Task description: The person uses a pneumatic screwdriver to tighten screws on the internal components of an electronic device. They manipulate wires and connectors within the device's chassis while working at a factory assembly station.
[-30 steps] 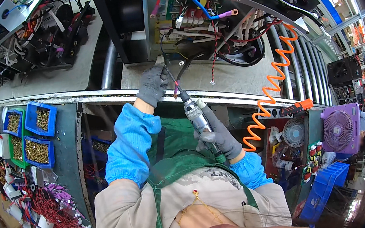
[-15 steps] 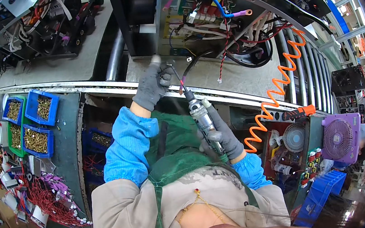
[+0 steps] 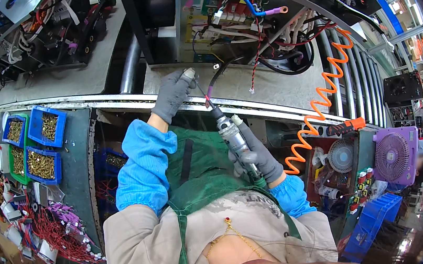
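Note:
My right hand, in a grey glove, is wrapped round a silver-and-green power screwdriver. Its long thin bit points up and away toward my left hand. My left hand, also gloved, has its fingers curled and pinched beside the bit's tip; what they hold, if anything, is too small to make out. A black cable with a purple sleeve and a ring lug hangs from the open metal cabinet, its end close to the bit. The cabinet, full of wires and a circuit board, stands just beyond my hands.
At left, blue and green bins hold brass-coloured screws, near a heap of red wires. An orange coiled hose hangs at right above steel rollers. A purple fan stands farther right. Another wired unit sits far left.
My left hand has shifted slightly left, and its fingers are a little farther from the cabinet. The screwdriver in my right hand has moved slightly left. The hanging cable's end now lies nearer the bit.

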